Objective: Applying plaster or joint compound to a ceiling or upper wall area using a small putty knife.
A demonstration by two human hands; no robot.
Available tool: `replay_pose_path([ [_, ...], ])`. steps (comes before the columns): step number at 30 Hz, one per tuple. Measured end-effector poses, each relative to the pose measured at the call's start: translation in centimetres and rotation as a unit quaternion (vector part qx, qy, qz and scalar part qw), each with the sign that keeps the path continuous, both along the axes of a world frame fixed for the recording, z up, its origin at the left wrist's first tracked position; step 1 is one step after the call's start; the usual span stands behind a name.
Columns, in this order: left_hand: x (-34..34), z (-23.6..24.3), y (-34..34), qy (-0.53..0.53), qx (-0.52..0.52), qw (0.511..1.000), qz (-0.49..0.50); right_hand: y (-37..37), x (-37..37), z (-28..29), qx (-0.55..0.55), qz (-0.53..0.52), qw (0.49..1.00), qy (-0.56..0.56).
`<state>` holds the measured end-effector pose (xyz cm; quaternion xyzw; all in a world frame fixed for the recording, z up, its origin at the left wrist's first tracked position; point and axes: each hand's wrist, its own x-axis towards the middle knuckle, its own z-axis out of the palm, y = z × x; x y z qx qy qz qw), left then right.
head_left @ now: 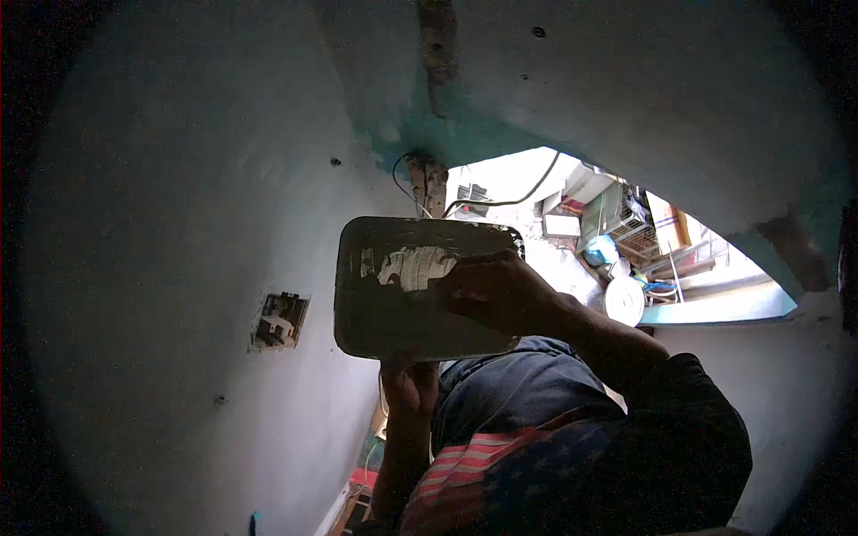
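A dark, rectangular tray [384, 326] with rounded corners is held up in front of my chest. White paste [416, 266] is smeared over its upper middle, with more white along its far rim. My left hand [411, 386] grips the tray from below at its near edge; most of its fingers are hidden under it. Over the right half of the tray is my right hand [492, 290], its fingers curled and closed at the paste. Deep shadow hides what those fingers hold.
On the left, a pale wall bears an open socket box [280, 322] and small holes. A dark cable [509, 204] hangs at the opening's corner. Beyond the opening on the right are a white round lid [625, 301], a wire cage [635, 234] and other clutter.
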<state>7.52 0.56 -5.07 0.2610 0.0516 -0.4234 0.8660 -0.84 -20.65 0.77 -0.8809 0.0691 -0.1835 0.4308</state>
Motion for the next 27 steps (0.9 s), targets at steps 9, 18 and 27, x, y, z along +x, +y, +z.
replay_pose_path([
  [9,-0.4,0.1,1.1,-0.020,-0.066,0.997,0.020,1.7,2.0,5.8,-0.245,0.032,0.965,0.093],
  [18,-2.7,-8.7,5.3,-0.003,-0.011,0.996,0.084,1.7,3.5,3.2,-0.141,0.026,0.986,0.089],
  [27,-1.2,-5.7,1.6,0.048,-0.024,0.995,0.086,-0.1,4.9,2.6,-0.142,0.062,0.983,0.097],
])
